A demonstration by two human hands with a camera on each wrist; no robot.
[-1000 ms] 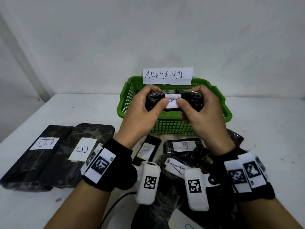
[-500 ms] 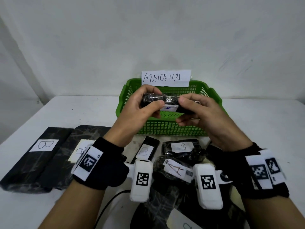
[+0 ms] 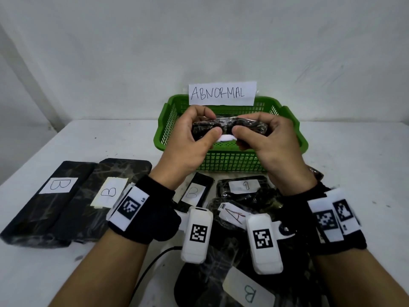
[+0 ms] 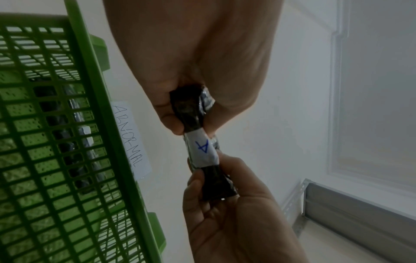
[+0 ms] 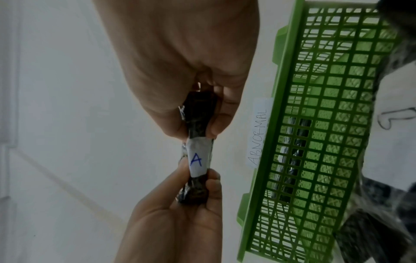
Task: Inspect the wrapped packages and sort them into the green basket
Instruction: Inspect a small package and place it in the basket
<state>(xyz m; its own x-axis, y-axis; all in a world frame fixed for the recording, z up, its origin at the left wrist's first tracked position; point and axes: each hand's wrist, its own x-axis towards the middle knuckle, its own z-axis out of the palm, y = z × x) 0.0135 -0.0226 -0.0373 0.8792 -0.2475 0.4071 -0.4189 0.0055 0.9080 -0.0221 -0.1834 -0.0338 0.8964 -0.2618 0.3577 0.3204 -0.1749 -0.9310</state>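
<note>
Between both hands point(image 3: 223, 138), above green basket point(image 3: 230, 161), wrapped package point(image 3: 223, 127)

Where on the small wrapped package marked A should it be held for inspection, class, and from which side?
By its two dark ends, one from each side, as the left hand and right hand do. The package marked A is narrow and long, and its white label wraps the middle, so end grips keep the letter readable.

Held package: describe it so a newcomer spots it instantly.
Start at the green basket tagged ABNORMAL at the table's far side. In front of it, lifted off the table, the left hand and right hand each pinch one end of a small black wrapped package. Unlike the packages lying flat, it has a white band with a blue A.
</note>
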